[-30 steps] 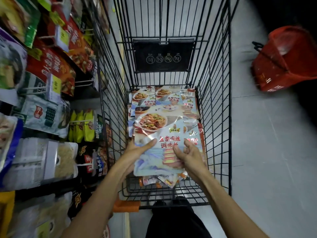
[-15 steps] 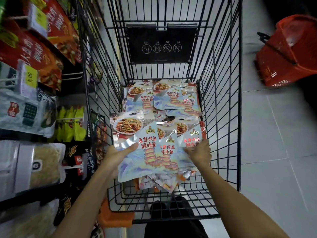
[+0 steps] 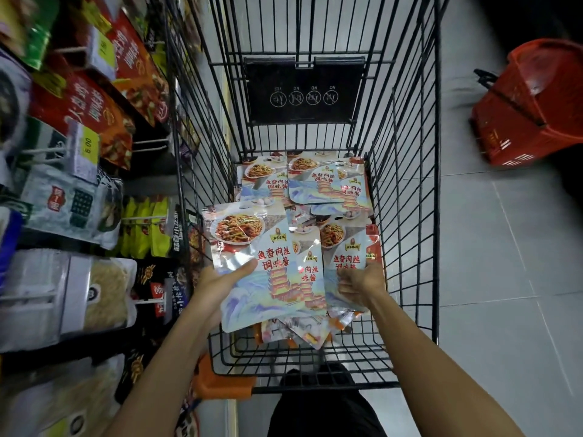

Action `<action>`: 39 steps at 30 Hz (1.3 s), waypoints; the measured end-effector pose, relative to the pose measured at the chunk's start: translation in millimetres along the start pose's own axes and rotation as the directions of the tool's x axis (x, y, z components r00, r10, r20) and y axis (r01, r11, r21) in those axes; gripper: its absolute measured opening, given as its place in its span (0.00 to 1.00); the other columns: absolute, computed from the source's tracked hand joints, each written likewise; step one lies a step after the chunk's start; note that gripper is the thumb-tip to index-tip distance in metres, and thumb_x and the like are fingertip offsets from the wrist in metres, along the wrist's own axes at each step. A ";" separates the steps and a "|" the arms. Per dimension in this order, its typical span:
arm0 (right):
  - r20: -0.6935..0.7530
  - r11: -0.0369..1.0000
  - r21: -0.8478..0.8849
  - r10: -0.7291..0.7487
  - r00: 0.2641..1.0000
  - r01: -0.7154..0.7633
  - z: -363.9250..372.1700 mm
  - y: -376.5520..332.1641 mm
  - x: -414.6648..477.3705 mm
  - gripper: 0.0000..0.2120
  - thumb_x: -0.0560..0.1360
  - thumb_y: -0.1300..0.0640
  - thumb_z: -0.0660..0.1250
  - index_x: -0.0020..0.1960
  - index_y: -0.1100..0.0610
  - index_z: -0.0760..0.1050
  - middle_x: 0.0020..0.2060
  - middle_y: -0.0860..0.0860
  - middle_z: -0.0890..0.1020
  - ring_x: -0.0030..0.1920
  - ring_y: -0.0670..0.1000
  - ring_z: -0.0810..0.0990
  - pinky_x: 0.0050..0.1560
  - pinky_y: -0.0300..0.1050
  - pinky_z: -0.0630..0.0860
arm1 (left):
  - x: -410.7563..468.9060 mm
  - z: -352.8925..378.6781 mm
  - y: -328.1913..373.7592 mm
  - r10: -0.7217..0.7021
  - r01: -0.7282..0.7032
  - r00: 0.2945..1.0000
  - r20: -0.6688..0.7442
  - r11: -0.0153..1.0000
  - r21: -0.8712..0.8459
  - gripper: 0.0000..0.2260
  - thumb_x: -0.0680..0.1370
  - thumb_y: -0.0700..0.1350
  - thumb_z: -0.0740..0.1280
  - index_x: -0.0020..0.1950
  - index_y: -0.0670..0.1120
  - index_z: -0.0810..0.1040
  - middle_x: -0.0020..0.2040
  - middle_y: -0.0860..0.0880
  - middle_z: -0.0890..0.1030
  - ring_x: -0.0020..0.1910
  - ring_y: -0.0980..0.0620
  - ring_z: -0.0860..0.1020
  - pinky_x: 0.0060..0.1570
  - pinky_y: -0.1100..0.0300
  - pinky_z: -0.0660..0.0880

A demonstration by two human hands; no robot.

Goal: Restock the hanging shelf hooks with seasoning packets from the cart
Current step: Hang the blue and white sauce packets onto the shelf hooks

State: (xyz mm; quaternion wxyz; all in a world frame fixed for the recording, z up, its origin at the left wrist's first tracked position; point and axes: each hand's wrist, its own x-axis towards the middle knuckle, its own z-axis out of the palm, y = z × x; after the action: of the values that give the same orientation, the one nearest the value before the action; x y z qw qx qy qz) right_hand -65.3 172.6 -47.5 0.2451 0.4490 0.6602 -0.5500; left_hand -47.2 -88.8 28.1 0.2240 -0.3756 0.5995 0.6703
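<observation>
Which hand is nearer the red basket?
Right. The right hand grips packets at the cart's right side, below-left of the basket; the left hand holds the top packet farther left.

The left forearm (image 3: 164,357) and right forearm (image 3: 426,357) are bare along their whole visible length, as are the left hand (image 3: 220,280) and right hand (image 3: 362,283). Low between them shows a plain black fabric garment (image 3: 325,408); whether shirt or trousers cannot be told.
</observation>
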 end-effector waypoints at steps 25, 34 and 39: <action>0.646 0.750 0.055 -0.530 0.549 0.659 -45.8 -134.2 -244.0 0.10 0.70 0.56 0.74 0.36 0.58 0.76 0.24 0.50 0.82 0.24 0.46 0.80 0.22 0.35 0.73 | -284.5 -35.5 36.6 0.562 -0.701 0.631 -0.534 0.709 -0.081 0.07 0.67 0.40 0.76 0.43 0.45 0.83 0.45 0.45 0.86 0.43 0.47 0.85 0.40 0.52 0.82; 0.899 0.612 0.234 -0.432 0.071 0.756 -47.8 -120.0 -408.9 0.12 0.64 0.48 0.76 0.33 0.57 0.81 0.32 0.57 0.84 0.35 0.59 0.85 0.34 0.50 0.80 | -513.1 -38.9 -29.6 0.539 -0.836 0.261 -0.801 0.541 0.091 0.18 0.61 0.49 0.79 0.49 0.46 0.84 0.49 0.45 0.85 0.49 0.43 0.84 0.43 0.51 0.81; 0.922 0.578 0.360 -0.338 -0.187 0.732 -37.9 -82.5 -495.3 0.11 0.64 0.49 0.75 0.35 0.57 0.82 0.31 0.53 0.84 0.32 0.55 0.85 0.34 0.53 0.82 | -623.9 -33.7 -83.5 0.461 -0.826 0.052 -0.886 0.519 0.222 0.21 0.64 0.51 0.81 0.53 0.46 0.83 0.53 0.44 0.84 0.52 0.43 0.83 0.50 0.45 0.79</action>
State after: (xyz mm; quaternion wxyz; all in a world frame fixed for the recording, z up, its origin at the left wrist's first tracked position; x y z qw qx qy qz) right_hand 106.1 49.1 409.5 0.4042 -0.3964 0.5311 -0.6304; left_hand 408.7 -12.9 456.8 -0.5240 -0.3744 0.5901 0.4869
